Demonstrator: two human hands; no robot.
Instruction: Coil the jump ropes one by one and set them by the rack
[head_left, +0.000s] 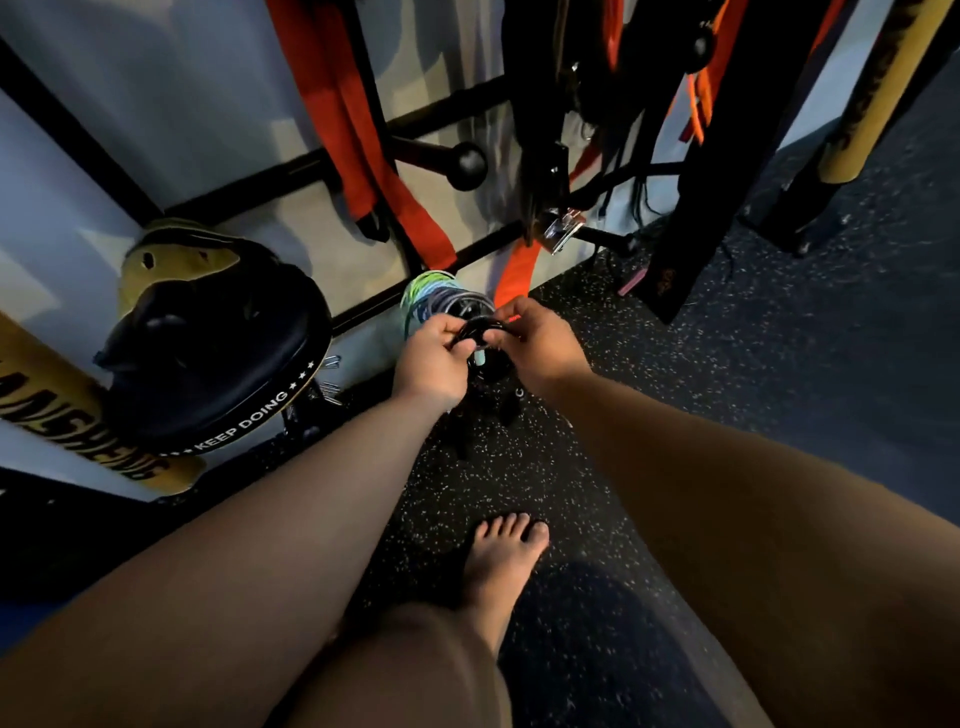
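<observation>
both hands meet just above the middle of the frame, close together, each clamped on the same black rope (480, 328). the left hand (434, 358) curls its fingers round the left side of the small coil. the right hand (537, 340) pinches the right side with thumb and fingertips. the rope makes a tight dark loop between them, held above the floor (701, 374). a pale handle end (479, 358) shows just below the loop. more dark shapes lie on the floor under the hands, too dim to tell what they are.

just behind the hands, at the base of the wall, sits a pile of coiled ropes (439, 301) in green, blue and grey. the rack (291, 167), black bars on the wall, fills the upper half of the frame. orange straps (358, 130) hang from it and a ball-ended peg (467, 165) juts out. at left a black pad (208, 364) lettered "keep doing" rests by the wall. a bare foot (501, 561) stands on the speckled floor at lower centre. a yellow post (872, 93) slants across the upper right corner.
</observation>
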